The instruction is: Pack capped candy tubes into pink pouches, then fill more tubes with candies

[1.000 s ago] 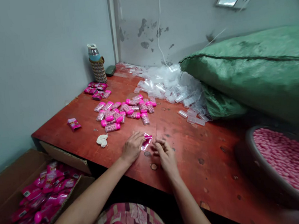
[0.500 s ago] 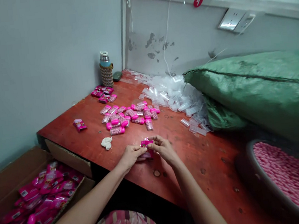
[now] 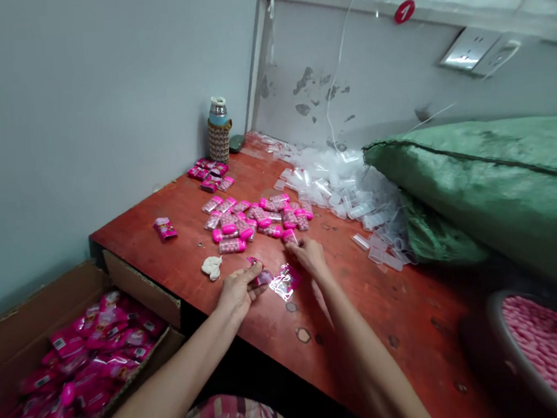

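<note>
My left hand (image 3: 238, 293) is closed on a small pink printed packet (image 3: 265, 277), just above the red table (image 3: 352, 321). Beside that packet lies a shiny clear-and-pink wrapper (image 3: 283, 285). Farther back, my right hand (image 3: 309, 256) has its fingers around a small pink-capped bottle (image 3: 290, 236). Beyond it, several more pink-capped bottles (image 3: 232, 246) filled with pink pellets lie in a loose heap. A crumpled white wad (image 3: 211, 267) rests left of my hands, and a single pink packet (image 3: 165, 228) lies near the table's left edge.
An open cardboard box (image 3: 141, 288) of pink packets stands at lower left. Clear plastic tubes (image 3: 358, 200) are piled at the back beside a large green sack (image 3: 498, 191). A dark tub (image 3: 500, 345) holds pink pellets at right. A flask (image 3: 218, 135) stands in the corner.
My hands have parted from the pink packet they both held. The left keeps a packet; the right has moved forward to a bottle. A clear wrapper now shows between them. The view has shifted left.
</note>
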Demonstrator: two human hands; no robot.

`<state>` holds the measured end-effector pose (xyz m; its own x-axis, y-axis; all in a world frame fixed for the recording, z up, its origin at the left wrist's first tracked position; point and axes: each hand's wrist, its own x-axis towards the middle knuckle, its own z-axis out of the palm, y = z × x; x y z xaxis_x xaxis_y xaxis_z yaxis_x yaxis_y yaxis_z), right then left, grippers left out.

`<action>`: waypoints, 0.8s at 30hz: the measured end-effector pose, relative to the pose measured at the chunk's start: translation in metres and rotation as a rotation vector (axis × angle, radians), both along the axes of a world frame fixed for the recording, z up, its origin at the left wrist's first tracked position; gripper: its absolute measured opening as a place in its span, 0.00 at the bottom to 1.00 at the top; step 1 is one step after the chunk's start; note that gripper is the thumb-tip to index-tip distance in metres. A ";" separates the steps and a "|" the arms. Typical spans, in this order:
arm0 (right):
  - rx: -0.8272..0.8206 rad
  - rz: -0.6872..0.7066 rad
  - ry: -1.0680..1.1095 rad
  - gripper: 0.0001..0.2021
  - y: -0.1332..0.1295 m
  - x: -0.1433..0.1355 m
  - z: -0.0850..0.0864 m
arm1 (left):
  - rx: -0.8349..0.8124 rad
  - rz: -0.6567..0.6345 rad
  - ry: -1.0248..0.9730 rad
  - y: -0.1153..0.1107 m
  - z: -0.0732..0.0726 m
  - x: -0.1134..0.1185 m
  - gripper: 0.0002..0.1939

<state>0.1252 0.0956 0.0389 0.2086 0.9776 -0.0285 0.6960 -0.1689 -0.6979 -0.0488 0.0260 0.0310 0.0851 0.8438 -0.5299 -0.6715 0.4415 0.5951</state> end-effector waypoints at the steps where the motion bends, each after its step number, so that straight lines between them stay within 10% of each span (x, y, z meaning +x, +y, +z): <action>1: -0.001 0.014 0.044 0.14 -0.011 0.000 0.001 | -0.016 0.034 -0.035 0.002 -0.001 0.000 0.07; 10: -0.038 0.019 0.823 0.15 -0.138 -0.036 0.008 | -0.098 0.150 -0.195 0.007 0.005 0.023 0.03; 24: 0.067 -0.038 0.950 0.12 -0.144 -0.045 -0.006 | 0.188 -0.006 -0.141 -0.016 0.015 0.047 0.13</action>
<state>0.0800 -0.0487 0.0330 0.1587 0.9764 -0.1468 -0.1721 -0.1190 -0.9779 -0.0016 0.0099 0.0460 0.1529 0.9259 -0.3456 -0.7517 0.3360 0.5676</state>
